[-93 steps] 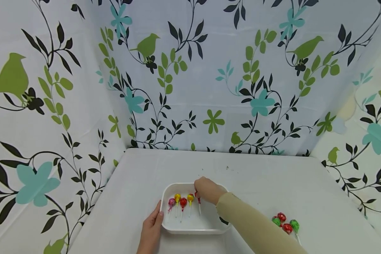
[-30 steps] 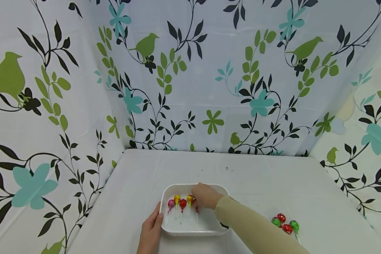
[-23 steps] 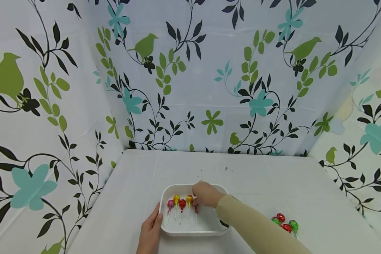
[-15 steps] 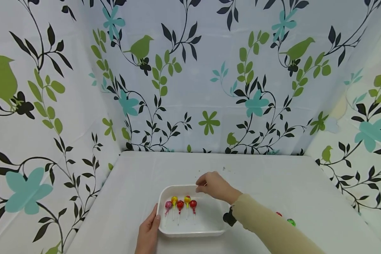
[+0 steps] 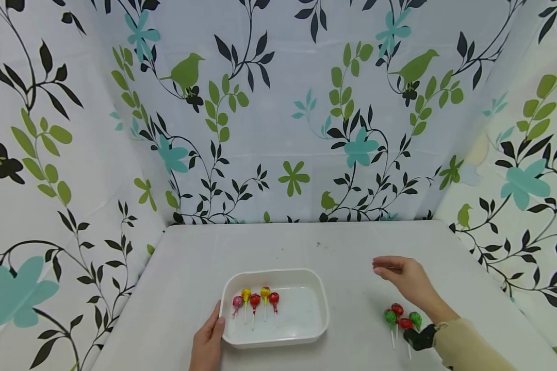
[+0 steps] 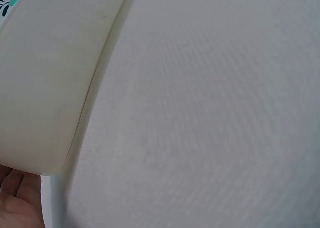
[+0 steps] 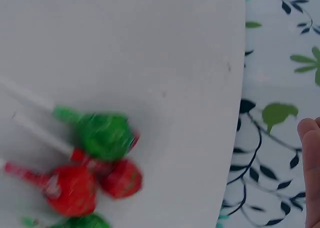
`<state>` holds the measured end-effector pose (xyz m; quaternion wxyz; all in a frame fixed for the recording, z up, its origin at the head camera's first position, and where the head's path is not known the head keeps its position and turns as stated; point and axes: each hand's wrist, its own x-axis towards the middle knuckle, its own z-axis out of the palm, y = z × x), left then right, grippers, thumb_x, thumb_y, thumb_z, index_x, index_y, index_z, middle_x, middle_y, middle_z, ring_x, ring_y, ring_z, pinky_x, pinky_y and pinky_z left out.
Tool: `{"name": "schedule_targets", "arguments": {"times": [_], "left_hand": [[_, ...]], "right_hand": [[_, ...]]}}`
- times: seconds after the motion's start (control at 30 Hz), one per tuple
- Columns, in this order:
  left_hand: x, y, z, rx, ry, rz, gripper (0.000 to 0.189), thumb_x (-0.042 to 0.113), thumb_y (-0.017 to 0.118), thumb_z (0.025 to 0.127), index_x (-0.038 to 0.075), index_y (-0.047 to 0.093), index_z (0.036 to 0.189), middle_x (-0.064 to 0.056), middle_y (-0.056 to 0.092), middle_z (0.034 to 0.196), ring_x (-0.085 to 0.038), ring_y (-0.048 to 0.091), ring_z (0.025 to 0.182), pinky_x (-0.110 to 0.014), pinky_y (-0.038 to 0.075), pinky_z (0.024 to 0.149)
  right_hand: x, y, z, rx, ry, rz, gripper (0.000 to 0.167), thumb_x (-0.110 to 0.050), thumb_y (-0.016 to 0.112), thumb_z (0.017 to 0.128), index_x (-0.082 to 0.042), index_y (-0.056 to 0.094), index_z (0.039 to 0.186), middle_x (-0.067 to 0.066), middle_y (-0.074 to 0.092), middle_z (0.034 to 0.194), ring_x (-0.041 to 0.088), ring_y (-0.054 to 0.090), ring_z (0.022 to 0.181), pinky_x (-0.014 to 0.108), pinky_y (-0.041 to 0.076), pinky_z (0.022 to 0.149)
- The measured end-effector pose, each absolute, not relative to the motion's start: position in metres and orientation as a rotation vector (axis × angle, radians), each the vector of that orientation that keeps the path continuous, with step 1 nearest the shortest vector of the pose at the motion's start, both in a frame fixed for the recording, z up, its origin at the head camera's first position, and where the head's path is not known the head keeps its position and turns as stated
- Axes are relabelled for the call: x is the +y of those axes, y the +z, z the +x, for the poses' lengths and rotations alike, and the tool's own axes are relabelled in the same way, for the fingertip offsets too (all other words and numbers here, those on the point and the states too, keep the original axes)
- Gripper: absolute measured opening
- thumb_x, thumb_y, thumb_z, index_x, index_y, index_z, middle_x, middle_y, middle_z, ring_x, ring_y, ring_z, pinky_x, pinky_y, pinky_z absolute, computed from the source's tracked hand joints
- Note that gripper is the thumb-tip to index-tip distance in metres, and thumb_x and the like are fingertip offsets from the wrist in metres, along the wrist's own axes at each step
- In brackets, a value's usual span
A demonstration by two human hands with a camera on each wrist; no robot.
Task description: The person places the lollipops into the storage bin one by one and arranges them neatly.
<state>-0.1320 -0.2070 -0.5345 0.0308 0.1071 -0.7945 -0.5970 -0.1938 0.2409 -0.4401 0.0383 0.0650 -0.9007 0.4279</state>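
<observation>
My left hand (image 5: pixel 207 340) grips the left edge of a shallow white tray (image 5: pixel 301 317); its curled fingers (image 6: pixel 22 195) show at the tray's end in the left wrist view. Inside, towards the left, wrapped lollipops lie in a row, sticks pointing to the front: a pink lollipop (image 5: pixel 237 302), a yellow lollipop (image 5: pixel 246 294), a red lollipop (image 5: pixel 255 300), another yellow one and another red one. On the right, my right hand (image 5: pixel 409 281) is over the table with nothing held, fingers extended. Just in front of it sits a cluster of red lollipops (image 7: pixel 72 190) and green lollipops (image 7: pixel 106 135).
A white table (image 5: pixel 343 247) carries everything. Patterned cloth (image 5: pixel 278 129) with birds and leaves hangs behind it and along both sides. On the right wrist is a black device (image 5: pixel 420 337), close to the clustered lollipops. Tabletop lies between the tray and that cluster.
My right hand has let go of the rightmost red lollipop in the tray, lifted, and moved right towards the loose lollipops. The left hand keeps its hold on the tray. The head view has shifted slightly.
</observation>
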Motion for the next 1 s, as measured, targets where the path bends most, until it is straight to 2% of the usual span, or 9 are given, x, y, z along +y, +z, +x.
{"name": "schedule_targets", "arguments": {"times": [0.07,0.17,0.3,0.47,0.53,0.77,1.0], "left_hand": [[-0.207,-0.534,-0.131,-2.447,-1.834,0.327,0.048,0.017,0.045,0.109,0.002,0.038,0.155,-0.014,0.037,0.16,-0.038,0.032,0.151,-0.05,0.03,0.122],[-0.208,-0.534,-0.131,-2.453,-1.828,0.336,0.048,0.017,0.045,0.11,0.002,0.038,0.155,-0.014,0.037,0.16,-0.037,0.032,0.151,-0.049,0.03,0.122],[-0.208,-0.534,-0.131,-2.463,-1.831,0.339,0.049,0.018,0.044,0.11,0.001,0.036,0.155,-0.015,0.036,0.161,-0.038,0.031,0.151,-0.05,0.03,0.122],[-0.205,-0.535,-0.133,-2.462,-1.846,0.328,0.049,0.018,0.043,0.111,0.0,0.035,0.155,-0.016,0.034,0.161,-0.04,0.03,0.151,-0.05,0.031,0.121],[-0.204,-0.534,-0.133,-2.46,-1.85,0.336,0.049,0.019,0.043,0.111,0.0,0.035,0.155,-0.015,0.034,0.161,-0.039,0.03,0.151,-0.049,0.031,0.121],[-0.205,-0.535,-0.134,-2.466,-1.867,0.314,0.05,0.021,0.04,0.112,-0.003,0.032,0.155,-0.019,0.031,0.161,-0.043,0.029,0.15,-0.046,0.035,0.117],[-0.205,-0.536,-0.135,-2.468,-1.879,0.325,0.05,0.021,0.04,0.112,-0.003,0.032,0.156,-0.018,0.03,0.162,-0.041,0.028,0.151,-0.044,0.034,0.117]], "right_hand": [[0.263,-0.447,-0.186,-2.782,1.262,0.127,0.038,-0.025,0.07,0.098,0.0,0.069,0.127,0.018,0.074,0.121,0.001,0.073,0.096,0.019,0.064,0.08],[0.292,-0.461,-0.175,-2.841,1.203,0.021,0.042,-0.028,0.068,0.099,0.001,0.067,0.13,0.019,0.073,0.123,0.009,0.074,0.099,0.024,0.065,0.082],[0.321,-0.48,-0.163,-2.922,1.161,-0.077,0.041,-0.023,0.067,0.1,0.005,0.065,0.13,0.022,0.072,0.124,0.02,0.075,0.102,0.031,0.066,0.083],[0.341,-0.5,-0.152,-2.969,1.152,-0.158,0.037,-0.018,0.067,0.099,0.006,0.067,0.128,0.022,0.073,0.123,0.006,0.073,0.096,0.03,0.065,0.082],[0.343,-0.506,-0.15,-2.974,1.161,-0.166,0.036,-0.017,0.068,0.099,0.005,0.068,0.127,0.021,0.073,0.123,0.006,0.073,0.097,0.03,0.065,0.082],[0.338,-0.519,-0.149,-3.024,1.165,-0.099,0.038,-0.019,0.072,0.095,0.002,0.069,0.127,0.019,0.073,0.124,0.035,0.071,0.115,0.037,0.064,0.089],[0.336,-0.529,-0.147,-3.066,1.108,-0.076,0.039,-0.021,0.073,0.093,-0.002,0.07,0.127,0.017,0.073,0.126,0.041,0.065,0.123,0.049,0.06,0.097]]}}
